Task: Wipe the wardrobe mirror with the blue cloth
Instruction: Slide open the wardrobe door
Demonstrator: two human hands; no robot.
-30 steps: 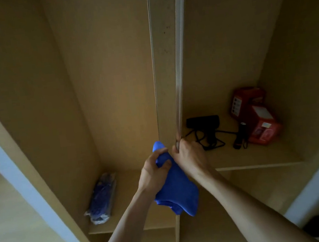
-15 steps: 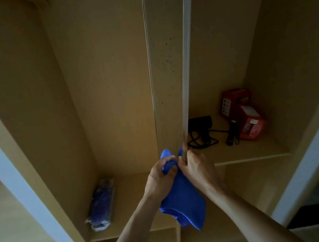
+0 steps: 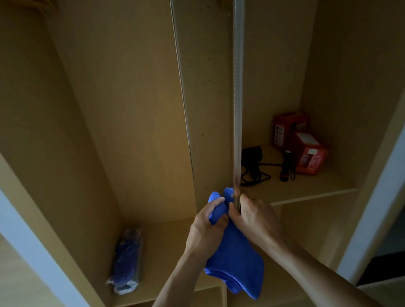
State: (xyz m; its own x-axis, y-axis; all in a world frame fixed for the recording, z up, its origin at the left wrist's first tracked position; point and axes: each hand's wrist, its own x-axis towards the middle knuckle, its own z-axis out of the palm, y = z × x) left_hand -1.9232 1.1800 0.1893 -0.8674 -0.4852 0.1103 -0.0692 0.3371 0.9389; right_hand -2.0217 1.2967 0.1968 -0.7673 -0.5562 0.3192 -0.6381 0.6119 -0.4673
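The wardrobe stands open, and a tall panel with a silvery frame edge (image 3: 239, 85) is seen edge-on in its middle. Only the panel's bare board side (image 3: 210, 101) faces me; no mirror glass shows. My right hand (image 3: 255, 218) grips the lower end of that silvery edge. My left hand (image 3: 205, 227) grips the bunched top of the blue cloth (image 3: 235, 264) right beside it, the two hands touching. The rest of the cloth hangs down below my wrists.
On the right shelf (image 3: 328, 186) lie two red boxes (image 3: 299, 141), a black torch (image 3: 287, 166) and a black device with a cable (image 3: 251, 157). A plastic-wrapped bundle (image 3: 128, 262) lies on the lower left shelf. White door frames stand at left (image 3: 12, 215) and right (image 3: 391, 181).
The panel's board side shows wider than before, and my hands with the cloth sit slightly lower in view. Both grips are unchanged.
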